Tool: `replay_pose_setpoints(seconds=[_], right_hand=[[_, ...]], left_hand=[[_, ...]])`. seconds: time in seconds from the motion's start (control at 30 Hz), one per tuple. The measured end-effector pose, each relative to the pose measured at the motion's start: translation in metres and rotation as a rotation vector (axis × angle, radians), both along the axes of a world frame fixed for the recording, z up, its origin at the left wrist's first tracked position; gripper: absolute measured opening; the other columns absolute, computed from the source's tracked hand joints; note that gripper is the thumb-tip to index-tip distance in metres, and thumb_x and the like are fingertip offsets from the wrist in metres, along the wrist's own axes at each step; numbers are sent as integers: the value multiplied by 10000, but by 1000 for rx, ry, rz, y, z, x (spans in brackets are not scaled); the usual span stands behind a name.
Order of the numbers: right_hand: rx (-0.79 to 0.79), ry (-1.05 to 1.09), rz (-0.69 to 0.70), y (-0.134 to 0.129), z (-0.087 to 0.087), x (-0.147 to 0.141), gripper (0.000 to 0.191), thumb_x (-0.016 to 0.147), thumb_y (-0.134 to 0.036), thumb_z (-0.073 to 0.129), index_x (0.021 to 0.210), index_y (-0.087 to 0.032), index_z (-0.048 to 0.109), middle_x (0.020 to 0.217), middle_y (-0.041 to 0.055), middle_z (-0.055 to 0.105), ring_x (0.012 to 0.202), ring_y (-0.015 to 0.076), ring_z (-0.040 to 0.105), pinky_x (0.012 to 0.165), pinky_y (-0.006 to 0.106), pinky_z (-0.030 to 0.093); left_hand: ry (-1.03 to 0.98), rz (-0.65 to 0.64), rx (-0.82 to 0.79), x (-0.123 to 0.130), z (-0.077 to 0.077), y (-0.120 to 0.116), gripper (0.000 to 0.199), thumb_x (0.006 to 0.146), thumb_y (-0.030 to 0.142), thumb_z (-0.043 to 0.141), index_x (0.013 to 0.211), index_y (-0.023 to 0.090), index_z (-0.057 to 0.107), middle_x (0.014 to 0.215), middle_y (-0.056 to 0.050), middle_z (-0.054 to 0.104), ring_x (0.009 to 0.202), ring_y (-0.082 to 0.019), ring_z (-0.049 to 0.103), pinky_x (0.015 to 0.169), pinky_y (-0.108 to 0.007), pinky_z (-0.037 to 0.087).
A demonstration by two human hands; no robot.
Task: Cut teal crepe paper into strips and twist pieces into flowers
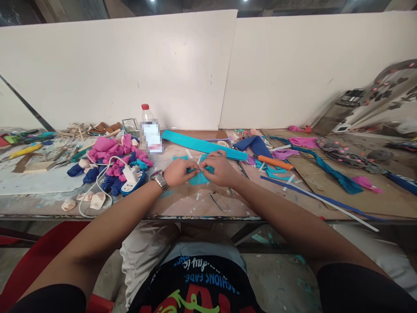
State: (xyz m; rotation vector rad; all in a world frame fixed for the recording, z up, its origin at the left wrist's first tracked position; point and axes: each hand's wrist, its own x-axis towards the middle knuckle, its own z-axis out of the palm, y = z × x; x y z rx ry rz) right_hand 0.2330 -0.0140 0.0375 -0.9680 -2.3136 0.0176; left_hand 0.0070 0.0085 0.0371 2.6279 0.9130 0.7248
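Note:
A small teal piece of material [198, 178] is pinched between my two hands just over the table, near its middle. My left hand [180, 172], with a metal watch at the wrist, grips it from the left with thumb and finger. From the right, my right hand [220, 169] holds it with bent fingers, its fingertips almost touching those of the left. Behind both hands lies a long turquoise strip [205, 144], running from the bottle toward the right.
A red-capped bottle [148, 115] stands behind my left hand. Pink and blue bundles [112, 156] and a white charger [130, 174] with its cable lie left. An orange-handled tool [275, 162], a white strip [339, 208] and teal fabric [339, 174] are right. A white panel rises behind.

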Motion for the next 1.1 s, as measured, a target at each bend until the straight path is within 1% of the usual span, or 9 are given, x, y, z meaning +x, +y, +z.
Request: replay_pose_setpoints(seconds=[0.13,0.2,0.3,0.47,0.57,0.7,0.9,1.0,1.1], right_hand=[[-16,-33,15,0,1,1,163,948,-272,569,830,-223,670,850,33,740,971,242,617,996,449,245],[-13,-52,12,1,2,1,184,957,-263,543,819,-220,656,840,35,737,967,243,619,996,453,245],[-12,-61,-5,2,3,3,163,950,-245,546,825,-216,646,868,39,746,979,245,620,1001,457,248],[-11,-51,8,3,5,7,163,966,-308,599,857,-224,687,903,45,760,988,255,633,1021,470,246],[-14,-59,38,4,4,7,174,980,-338,609,884,-237,713,911,43,768,994,258,641,1026,477,242],[21,-75,31,5,6,8,184,992,-306,574,868,-225,683,906,47,763,977,257,645,1040,481,256],[103,-38,-21,4,14,13,155,963,-251,558,837,-223,645,914,48,769,918,245,667,1093,482,260],[83,-46,-1,3,14,12,134,960,-276,573,885,-226,671,937,51,780,921,251,686,1096,484,264],[38,-71,14,3,12,11,139,962,-290,577,925,-227,696,948,55,789,925,253,695,1082,480,274]], left_hand=[[-25,4,-47,0,-1,2,250,960,378,598,901,204,767,848,-14,783,672,-145,620,667,-275,385],[-46,5,-77,-1,-1,2,256,952,390,605,899,199,767,824,-13,780,665,-146,622,658,-272,392],[-66,2,-102,-2,-1,4,269,948,388,595,886,187,763,785,-16,766,661,-150,622,644,-268,402],[-66,13,-73,-4,-1,5,264,954,379,589,923,199,781,840,-21,784,683,-152,635,664,-266,413],[-41,1,-68,-3,-1,4,273,962,387,584,925,207,786,817,-14,778,652,-143,616,648,-265,388],[-32,33,-70,-2,-1,4,278,953,394,598,890,193,778,740,-11,744,631,-142,596,619,-265,356],[-81,87,-20,-5,-1,6,282,951,397,609,847,192,774,742,-16,740,655,-151,606,636,-270,376],[-109,102,-26,-5,-2,7,259,944,393,626,879,203,788,780,-20,766,682,-159,635,643,-270,389],[-109,87,-42,-5,-3,9,249,933,400,643,882,205,788,780,-21,766,689,-162,637,651,-271,403]])
